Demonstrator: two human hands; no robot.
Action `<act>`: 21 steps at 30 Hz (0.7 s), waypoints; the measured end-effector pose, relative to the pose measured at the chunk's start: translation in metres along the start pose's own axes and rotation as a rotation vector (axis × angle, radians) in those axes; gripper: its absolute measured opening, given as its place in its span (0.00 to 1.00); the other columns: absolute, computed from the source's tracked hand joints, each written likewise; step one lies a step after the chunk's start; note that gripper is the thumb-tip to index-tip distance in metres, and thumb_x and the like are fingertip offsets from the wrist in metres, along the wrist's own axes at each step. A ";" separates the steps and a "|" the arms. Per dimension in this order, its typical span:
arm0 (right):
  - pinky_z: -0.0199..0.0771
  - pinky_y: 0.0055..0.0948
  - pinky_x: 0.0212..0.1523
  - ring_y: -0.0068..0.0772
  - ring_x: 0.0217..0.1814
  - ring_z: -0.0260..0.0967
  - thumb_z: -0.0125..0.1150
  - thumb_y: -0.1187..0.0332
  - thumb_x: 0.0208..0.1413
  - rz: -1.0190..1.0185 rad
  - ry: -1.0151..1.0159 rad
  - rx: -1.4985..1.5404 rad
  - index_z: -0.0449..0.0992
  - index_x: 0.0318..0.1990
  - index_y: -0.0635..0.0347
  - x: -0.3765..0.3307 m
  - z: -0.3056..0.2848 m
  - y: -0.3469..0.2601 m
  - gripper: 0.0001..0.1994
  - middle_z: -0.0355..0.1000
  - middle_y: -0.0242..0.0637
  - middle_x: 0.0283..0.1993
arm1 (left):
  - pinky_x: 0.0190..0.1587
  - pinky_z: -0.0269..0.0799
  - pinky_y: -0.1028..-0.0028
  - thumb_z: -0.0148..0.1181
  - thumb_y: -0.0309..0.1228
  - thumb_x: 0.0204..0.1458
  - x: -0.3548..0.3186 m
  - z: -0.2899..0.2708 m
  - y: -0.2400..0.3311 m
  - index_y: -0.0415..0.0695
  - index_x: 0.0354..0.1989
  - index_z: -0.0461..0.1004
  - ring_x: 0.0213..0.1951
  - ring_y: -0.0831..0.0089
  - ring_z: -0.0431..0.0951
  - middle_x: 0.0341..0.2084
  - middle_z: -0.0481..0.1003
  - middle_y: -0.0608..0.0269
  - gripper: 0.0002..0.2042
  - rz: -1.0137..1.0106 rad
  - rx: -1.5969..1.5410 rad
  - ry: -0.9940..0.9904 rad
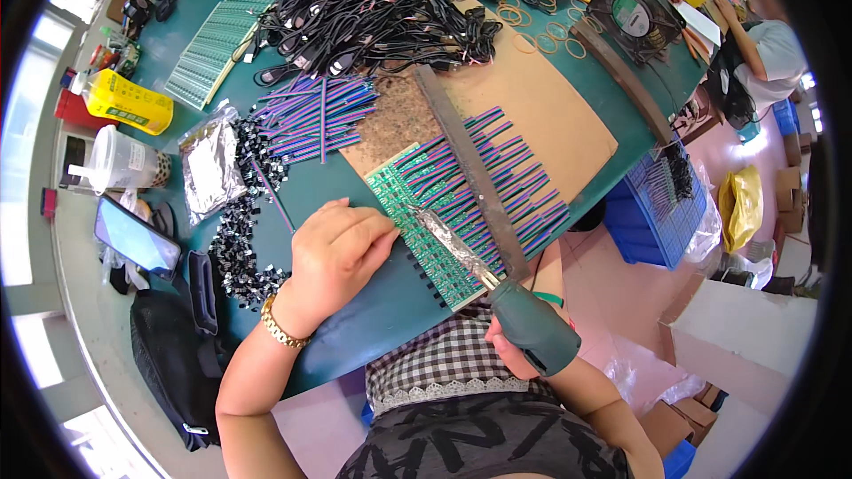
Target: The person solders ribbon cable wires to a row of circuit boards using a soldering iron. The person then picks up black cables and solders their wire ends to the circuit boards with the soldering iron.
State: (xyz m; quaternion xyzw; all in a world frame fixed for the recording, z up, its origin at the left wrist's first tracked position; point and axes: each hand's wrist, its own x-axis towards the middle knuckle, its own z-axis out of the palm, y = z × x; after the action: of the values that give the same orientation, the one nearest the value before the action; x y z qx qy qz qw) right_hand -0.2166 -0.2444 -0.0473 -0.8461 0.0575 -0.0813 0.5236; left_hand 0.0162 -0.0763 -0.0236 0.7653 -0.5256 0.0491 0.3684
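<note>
My left hand (335,253) rests on the green table beside a green circuit board panel (417,213), fingers curled and touching its near edge. My right hand (515,346) grips the dark green handle of a soldering iron (457,248), whose foil-wrapped barrel points at the board's row of pads. Purple, blue and green ribbon wires (515,182) lie in a row across the board, pinned under a long metal bar (470,168). The board sits on a brown cardboard sheet (541,106).
Loose ribbon wires (319,115), a pile of small black parts (235,239), a foil bag (210,168), black cables (373,9), spare board panels (213,44), a phone (136,235), a cup (120,160), a yellow bottle (129,100), a fan (635,13). Another person (772,53) sits far right.
</note>
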 end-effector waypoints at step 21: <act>0.72 0.24 0.28 0.26 0.26 0.68 0.57 0.78 0.47 0.000 0.050 0.076 0.73 0.30 0.62 -0.012 0.001 0.006 0.03 0.69 0.32 0.26 | 0.52 0.71 0.56 0.67 0.22 0.40 -0.004 -0.001 -0.011 0.41 0.37 0.76 0.33 0.67 0.77 0.32 0.75 0.62 0.13 0.129 0.022 -0.096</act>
State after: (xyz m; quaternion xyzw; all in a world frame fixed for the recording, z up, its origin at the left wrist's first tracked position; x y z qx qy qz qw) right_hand -0.2280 -0.2435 -0.0541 -0.8234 0.0678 -0.1046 0.5537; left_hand 0.0238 -0.0701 -0.0303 0.7353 -0.5905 0.0417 0.3301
